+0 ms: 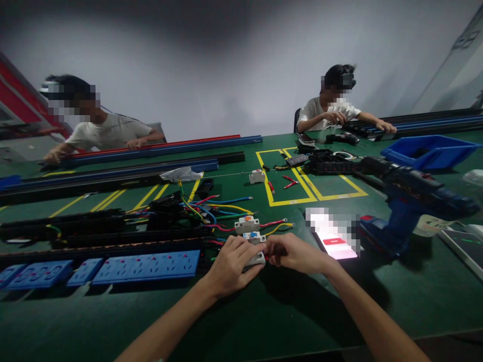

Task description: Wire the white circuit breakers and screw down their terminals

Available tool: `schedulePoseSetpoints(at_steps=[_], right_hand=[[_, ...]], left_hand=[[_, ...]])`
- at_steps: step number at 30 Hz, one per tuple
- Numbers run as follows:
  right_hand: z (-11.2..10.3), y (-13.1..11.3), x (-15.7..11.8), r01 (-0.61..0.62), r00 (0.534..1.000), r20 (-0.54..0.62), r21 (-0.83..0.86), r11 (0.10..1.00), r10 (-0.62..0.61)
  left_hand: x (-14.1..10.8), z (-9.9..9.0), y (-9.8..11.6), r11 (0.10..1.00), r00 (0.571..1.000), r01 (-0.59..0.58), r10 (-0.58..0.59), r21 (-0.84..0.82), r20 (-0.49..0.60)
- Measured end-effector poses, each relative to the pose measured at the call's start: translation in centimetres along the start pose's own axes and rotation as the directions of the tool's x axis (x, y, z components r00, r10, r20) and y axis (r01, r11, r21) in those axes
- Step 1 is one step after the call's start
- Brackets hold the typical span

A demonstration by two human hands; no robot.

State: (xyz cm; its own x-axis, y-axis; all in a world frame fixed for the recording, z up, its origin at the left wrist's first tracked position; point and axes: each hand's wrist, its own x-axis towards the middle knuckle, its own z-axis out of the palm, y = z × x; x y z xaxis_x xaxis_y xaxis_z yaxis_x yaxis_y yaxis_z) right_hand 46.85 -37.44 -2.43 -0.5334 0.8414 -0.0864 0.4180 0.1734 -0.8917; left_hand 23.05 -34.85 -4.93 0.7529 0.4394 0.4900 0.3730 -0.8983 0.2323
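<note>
My left hand [236, 264] is closed around a white circuit breaker [257, 259], its fingers over the top and thumb along the near side. Against the breaker's right end, my right hand [289, 253] pinches a red wire [266, 258]; most of it is hidden by the fingers. A blue switch [252, 235] on white housing shows just beyond my left fingers. Behind it lies another white breaker [247, 223] with an orange switch, joined to red and yellow wires with ring lugs. Left of my hands runs a black power strip with blue sockets [145, 267].
A lit phone [334, 239] and a blue cordless drill [407, 206] are at my right. Farther back are a third breaker [257, 176], short red wires [290, 182] and a blue bin [428, 151]. Two people work across the green table [302, 322].
</note>
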Motion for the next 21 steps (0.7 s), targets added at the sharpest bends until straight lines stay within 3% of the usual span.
schedulePoseSetpoints(at_steps=[11, 16, 21], right_hand=[[-0.1, -0.2, -0.2, 0.007, 0.997, -0.071, -0.067, 0.998, -0.012], [-0.2, -0.2, -0.4, -0.005, 0.999, -0.046, -0.048, 0.999, 0.003], [-0.2, 0.4, -0.3, 0.004, 0.998, -0.062, -0.021, 1.000, -0.006]], left_hand=[[0.3, -0.3, 0.1, 0.999, 1.000, 0.021, -0.021, -0.024, 0.023], [1.3, -1.3, 0.8, 0.986, 0.978, 0.137, -0.120, -0.094, 0.168], [3.3, -2.9, 2.2, 0.967, 0.902, 0.251, -0.246, 0.032, 0.355]])
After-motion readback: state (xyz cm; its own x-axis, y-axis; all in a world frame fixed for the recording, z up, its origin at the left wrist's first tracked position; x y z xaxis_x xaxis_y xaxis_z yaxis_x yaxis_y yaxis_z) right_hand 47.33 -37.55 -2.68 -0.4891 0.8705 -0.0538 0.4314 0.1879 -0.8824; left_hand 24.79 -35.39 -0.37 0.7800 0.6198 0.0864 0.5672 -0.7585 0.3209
